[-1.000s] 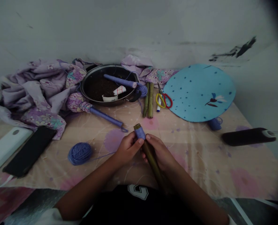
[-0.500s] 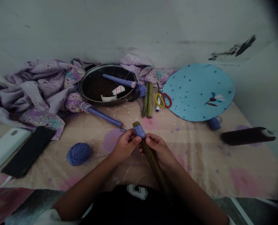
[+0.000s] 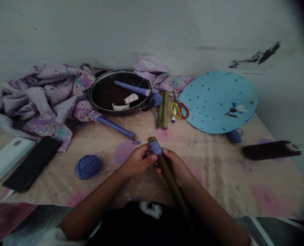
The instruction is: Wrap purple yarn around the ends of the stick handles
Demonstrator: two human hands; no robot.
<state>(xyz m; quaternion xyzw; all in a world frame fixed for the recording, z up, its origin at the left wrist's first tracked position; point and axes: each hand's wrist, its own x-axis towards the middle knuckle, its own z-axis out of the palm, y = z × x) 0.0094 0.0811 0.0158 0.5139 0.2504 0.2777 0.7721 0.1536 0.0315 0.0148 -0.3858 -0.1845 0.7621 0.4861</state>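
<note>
Both hands hold a long olive-green stick that slants up from my lap. Near its top end sits a band of wound purple yarn. My left hand pinches the stick just below that band, thumb against the yarn. My right hand is wrapped round the stick's right side, fingers closed. A thin purple strand runs left from my hands to a purple yarn ball lying on the floral cloth.
At the back stands a dark metal pan holding a yarn-wrapped stick and a small cup. Two green sticks, scissors, a blue dotted fan, crumpled purple fabric, a black phone, a dark roller.
The stick's top has shifted slightly right and down with both hands. The grip is unchanged and the yarn ball stays put.
</note>
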